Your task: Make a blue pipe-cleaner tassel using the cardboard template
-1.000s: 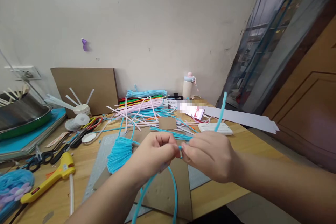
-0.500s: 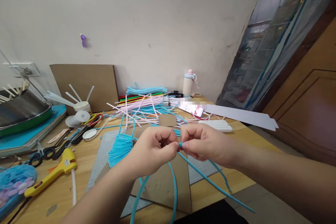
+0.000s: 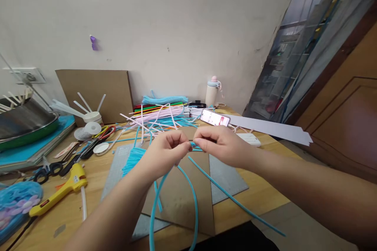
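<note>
My left hand (image 3: pixel 167 151) and my right hand (image 3: pixel 222 145) meet above a piece of cardboard (image 3: pixel 182 208). Each pinches thumb against fingers on a light-blue pipe cleaner (image 3: pixel 194 147), a short stretch of which shows between the fingertips. Below my left hand a blue pipe cleaner hangs in a long loop (image 3: pixel 196 204). Another blue strand (image 3: pixel 235 200) slants down to the right past the table edge. Left of my left hand lies a bundle of folded blue pipe cleaners (image 3: pixel 132 160), partly hidden by the wrist.
At the left lie a yellow glue gun (image 3: pixel 61 194), black scissors (image 3: pixel 48 170) and a metal pot (image 3: pixel 26 115). Behind my hands are piled pink pipe cleaners (image 3: pixel 150 119), a phone (image 3: pixel 215 118) and a bottle (image 3: pixel 211 92). A grey cutting mat (image 3: pixel 226 180) lies under the cardboard.
Both hands have risen in view and shifted slightly left, still pinching close together. The short strand that hung below my right hand no longer shows there.
</note>
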`<state>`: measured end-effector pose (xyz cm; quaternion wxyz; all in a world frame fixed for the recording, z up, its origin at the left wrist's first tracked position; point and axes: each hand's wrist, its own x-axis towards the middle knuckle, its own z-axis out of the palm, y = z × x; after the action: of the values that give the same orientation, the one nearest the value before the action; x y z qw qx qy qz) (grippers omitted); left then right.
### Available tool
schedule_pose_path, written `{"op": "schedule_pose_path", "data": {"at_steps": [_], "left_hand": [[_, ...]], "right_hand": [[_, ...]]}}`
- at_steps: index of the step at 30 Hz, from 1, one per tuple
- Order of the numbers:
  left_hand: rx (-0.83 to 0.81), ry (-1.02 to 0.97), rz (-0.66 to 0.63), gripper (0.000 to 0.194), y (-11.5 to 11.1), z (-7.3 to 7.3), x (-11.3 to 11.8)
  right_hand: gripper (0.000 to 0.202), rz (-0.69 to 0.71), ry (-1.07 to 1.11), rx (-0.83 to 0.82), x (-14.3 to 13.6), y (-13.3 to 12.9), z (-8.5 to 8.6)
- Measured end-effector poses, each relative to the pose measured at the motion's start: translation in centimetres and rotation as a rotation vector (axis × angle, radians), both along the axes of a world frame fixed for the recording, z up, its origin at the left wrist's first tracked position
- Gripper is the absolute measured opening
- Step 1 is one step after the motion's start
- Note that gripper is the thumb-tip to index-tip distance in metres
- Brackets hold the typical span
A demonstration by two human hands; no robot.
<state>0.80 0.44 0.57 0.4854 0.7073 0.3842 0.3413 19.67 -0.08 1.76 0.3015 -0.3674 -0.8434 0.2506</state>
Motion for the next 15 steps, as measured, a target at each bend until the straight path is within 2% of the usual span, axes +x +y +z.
{"op": "schedule_pose_path", "data": {"at_steps": [2,3,4,6,8,11,13,15], "left_hand": [[0.068,0.047,-0.002,0.016,-0.2,0.3,-0.2],[0.099,0.061,-0.002,0.017,-0.3,0.4,-0.3],[0.126,0.069,-0.001,0.017,-0.4,0.5,-0.4],[0.173,0.079,0.011,0.017,-0.4,0.7,-0.5],[0.201,0.08,0.021,0.017,-0.4,0.8,-0.7],[0.209,0.078,0.032,0.015,-0.5,1.1,-1.1],[0.211,0.084,0.052,0.015,-0.6,1.4,-1.3],[0.2,0.074,0.084,0.016,-0.7,1.6,-1.4]], "right_hand": [[0.017,0.056,0.154,-0.48,-0.3,0.3,0.5],[0.016,0.095,0.221,-0.669,-0.4,0.5,0.6],[0.014,0.13,0.282,-0.81,-0.4,0.7,0.7],[0.012,0.171,0.374,-0.951,-0.4,1.0,0.9],[0.012,0.187,0.407,-0.981,-0.5,1.1,1.2],[0.014,0.18,0.359,-0.919,-1.0,1.1,1.8],[0.014,0.134,0.273,-0.777,-1.5,1.0,2.2],[0.012,0.071,0.145,-0.509,-1.9,0.9,2.4]]}}
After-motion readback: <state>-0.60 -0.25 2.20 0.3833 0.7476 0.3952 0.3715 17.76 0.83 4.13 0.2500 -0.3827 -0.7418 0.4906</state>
